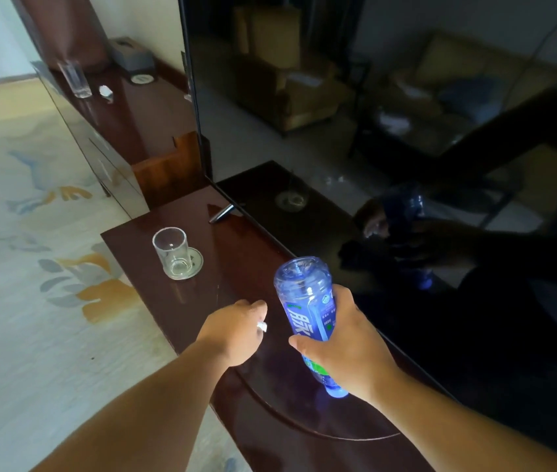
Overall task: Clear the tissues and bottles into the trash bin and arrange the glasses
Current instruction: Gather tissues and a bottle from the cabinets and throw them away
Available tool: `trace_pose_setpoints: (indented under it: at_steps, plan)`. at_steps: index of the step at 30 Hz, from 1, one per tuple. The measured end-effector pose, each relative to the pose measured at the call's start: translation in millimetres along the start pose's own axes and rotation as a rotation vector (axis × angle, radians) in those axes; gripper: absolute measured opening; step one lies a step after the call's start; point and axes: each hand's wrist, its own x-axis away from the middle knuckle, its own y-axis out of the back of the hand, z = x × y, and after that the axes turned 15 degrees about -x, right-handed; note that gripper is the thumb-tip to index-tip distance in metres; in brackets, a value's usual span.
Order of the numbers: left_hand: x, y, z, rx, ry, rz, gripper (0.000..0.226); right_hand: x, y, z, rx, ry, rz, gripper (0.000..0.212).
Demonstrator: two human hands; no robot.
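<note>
My right hand (345, 338) grips a blue plastic bottle (304, 294) around its labelled middle, holding it tilted above the dark wooden TV cabinet (202, 301), base pointing away from me. My left hand (236, 328) hovers just left of the bottle, fingers curled down, with a small white scrap showing at the knuckles. A short clear glass (171, 252) stands on a round coaster (192, 267) further along the cabinet. At the far end stand a tall clear glass (74, 79) and a crumpled white tissue (105, 92).
A large dark TV screen (372, 131) runs along the right, its metal foot (222, 212) on the cabinet. A grey tissue box (130, 52) and a second coaster (141, 79) sit at the far end. Patterned carpet (32, 267) lies left.
</note>
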Motion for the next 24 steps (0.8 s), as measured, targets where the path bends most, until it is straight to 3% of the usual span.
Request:
trace_pose_setpoints:
  at_steps: [6, 11, 18, 24]
  plan:
    - [22, 33, 39, -0.019, 0.072, -0.077, 0.012, 2, -12, 31, -0.014, 0.051, 0.01, 0.066]
    - [43, 65, 67, -0.024, 0.166, -0.129, 0.027, 8, -22, 61, -0.011, 0.135, 0.012, 0.062]
    - [97, 102, 111, -0.021, 0.254, -0.181, 0.005, 20, -48, 112, -0.026, 0.26, 0.07, 0.061]
    - [167, 134, 164, -0.108, 0.378, -0.244, 0.008, 54, -88, 169, -0.045, 0.342, 0.107, 0.064]
